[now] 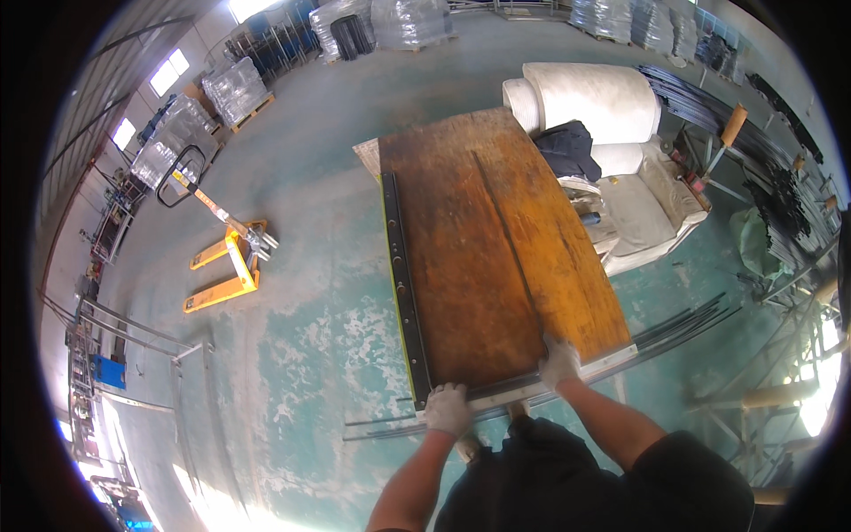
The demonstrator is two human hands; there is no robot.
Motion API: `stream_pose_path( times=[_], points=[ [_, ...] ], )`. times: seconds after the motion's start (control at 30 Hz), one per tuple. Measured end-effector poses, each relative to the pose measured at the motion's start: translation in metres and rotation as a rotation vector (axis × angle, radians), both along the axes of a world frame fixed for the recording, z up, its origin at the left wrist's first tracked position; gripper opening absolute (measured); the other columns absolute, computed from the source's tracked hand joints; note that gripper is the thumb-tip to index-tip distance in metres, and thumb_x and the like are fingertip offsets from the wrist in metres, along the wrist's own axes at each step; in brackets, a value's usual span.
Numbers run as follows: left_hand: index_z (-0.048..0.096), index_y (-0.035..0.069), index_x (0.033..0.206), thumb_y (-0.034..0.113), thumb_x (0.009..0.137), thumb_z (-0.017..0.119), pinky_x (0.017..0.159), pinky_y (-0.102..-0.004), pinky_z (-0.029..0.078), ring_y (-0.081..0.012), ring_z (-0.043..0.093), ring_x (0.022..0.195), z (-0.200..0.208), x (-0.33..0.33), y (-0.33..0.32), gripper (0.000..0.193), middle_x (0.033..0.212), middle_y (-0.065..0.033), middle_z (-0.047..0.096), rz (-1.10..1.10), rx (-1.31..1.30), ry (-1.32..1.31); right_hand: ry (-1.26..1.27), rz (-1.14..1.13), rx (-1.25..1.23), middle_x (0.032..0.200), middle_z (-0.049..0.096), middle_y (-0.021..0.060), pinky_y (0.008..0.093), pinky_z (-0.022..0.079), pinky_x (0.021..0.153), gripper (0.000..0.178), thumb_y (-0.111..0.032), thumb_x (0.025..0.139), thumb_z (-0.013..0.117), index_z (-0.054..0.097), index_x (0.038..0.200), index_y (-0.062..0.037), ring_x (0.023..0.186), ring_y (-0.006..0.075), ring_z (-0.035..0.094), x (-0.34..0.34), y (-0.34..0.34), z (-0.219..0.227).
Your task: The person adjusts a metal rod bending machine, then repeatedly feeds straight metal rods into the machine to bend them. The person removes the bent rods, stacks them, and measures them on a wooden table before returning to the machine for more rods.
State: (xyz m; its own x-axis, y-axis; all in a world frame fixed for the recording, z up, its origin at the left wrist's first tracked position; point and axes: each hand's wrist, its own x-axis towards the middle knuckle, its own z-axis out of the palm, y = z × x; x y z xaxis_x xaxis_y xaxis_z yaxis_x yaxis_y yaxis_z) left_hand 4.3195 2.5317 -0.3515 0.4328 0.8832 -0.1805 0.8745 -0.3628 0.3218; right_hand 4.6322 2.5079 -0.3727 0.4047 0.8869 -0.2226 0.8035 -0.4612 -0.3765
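A brown wooden tabletop [461,257] stretches away in front of me. My left hand [448,410], in a pale glove, rests at its near left corner with the fingers curled; what lies under them is hidden. Beside that hand a dark bar with several holes [399,275] runs along the left edge. My right hand [559,363], also gloved, is closed at the near edge, where the near end of a long thin dark strip [507,232] meets its fingers. Between my hands, another dark strip [501,385] lies along the pale near rail [603,362].
Long dark rods [683,324] jut out beyond the table's near right corner. A worn armchair [643,208] with a white roll [594,102] and dark cloth [567,151] stands against the right side. A yellow pallet truck [232,266] is on the left; wrapped pallets [235,91] stand farther back.
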Motion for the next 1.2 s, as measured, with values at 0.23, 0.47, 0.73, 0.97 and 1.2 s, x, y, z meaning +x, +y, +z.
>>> stream_pose_path(
  times=[0.23, 0.47, 0.73, 0.97, 1.2],
  points=[
    [0.081, 0.007, 0.112, 0.016, 0.096, 0.071, 0.107, -0.0503, 0.060, -0.0386, 0.073, 0.122, -0.001, -0.008, -0.009, 0.021, 0.119, -0.0181, 0.079, -0.052, -0.051, 0.088, 0.017, 0.007, -0.016, 0.142, 0.072, 0.0243, 0.0562, 0.051, 0.117, 0.070, -0.029, 0.091, 0.085, 0.066, 0.156, -0.0093, 0.137, 0.0460, 0.065, 0.001, -0.025, 0.010],
    [0.082, 0.006, 0.112, 0.014, 0.097, 0.068, 0.107, -0.0517, 0.060, -0.0398, 0.074, 0.121, 0.005, -0.003, -0.016, 0.022, 0.119, -0.0207, 0.079, -0.032, -0.020, 0.088, 0.070, -0.106, 0.005, 0.136, 0.077, 0.0229, 0.0558, 0.055, 0.113, 0.059, -0.023, 0.089, 0.084, 0.073, 0.146, -0.0100, 0.132, 0.0460, 0.069, -0.006, -0.024, -0.008],
    [0.083, 0.006, 0.112, 0.026, 0.097, 0.068, 0.109, -0.0545, 0.058, -0.0431, 0.073, 0.123, -0.019, -0.006, -0.020, 0.029, 0.121, -0.0221, 0.080, -0.003, 0.006, 0.013, 0.144, -0.083, -0.219, 0.131, 0.083, 0.0197, 0.0545, 0.064, 0.102, 0.037, -0.038, 0.098, 0.076, 0.086, 0.125, -0.0144, 0.121, 0.0419, 0.080, 0.013, 0.015, -0.079],
    [0.073, -0.011, 0.132, 0.016, 0.097, 0.088, 0.102, -0.0473, 0.062, -0.0352, 0.076, 0.118, -0.056, -0.032, -0.034, 0.046, 0.131, -0.0233, 0.080, 0.310, -0.250, -0.551, 0.836, -0.551, 0.417, 0.147, 0.080, 0.0135, 0.0399, 0.057, 0.120, 0.039, -0.024, 0.115, 0.064, 0.078, 0.146, -0.0036, 0.139, 0.0272, 0.074, -0.046, -0.034, 0.062],
    [0.071, 0.003, 0.150, 0.030, 0.114, 0.067, 0.123, -0.0539, 0.049, -0.0292, 0.065, 0.139, -0.071, -0.020, 0.033, 0.045, 0.129, -0.0172, 0.072, 0.157, -1.098, -0.740, 0.996, -0.820, 0.631, 0.103, 0.079, 0.0037, 0.0321, 0.058, 0.084, 0.044, -0.042, 0.118, 0.069, 0.084, 0.139, -0.0071, 0.088, 0.0130, 0.068, -0.121, -0.328, 0.190]
  ],
)
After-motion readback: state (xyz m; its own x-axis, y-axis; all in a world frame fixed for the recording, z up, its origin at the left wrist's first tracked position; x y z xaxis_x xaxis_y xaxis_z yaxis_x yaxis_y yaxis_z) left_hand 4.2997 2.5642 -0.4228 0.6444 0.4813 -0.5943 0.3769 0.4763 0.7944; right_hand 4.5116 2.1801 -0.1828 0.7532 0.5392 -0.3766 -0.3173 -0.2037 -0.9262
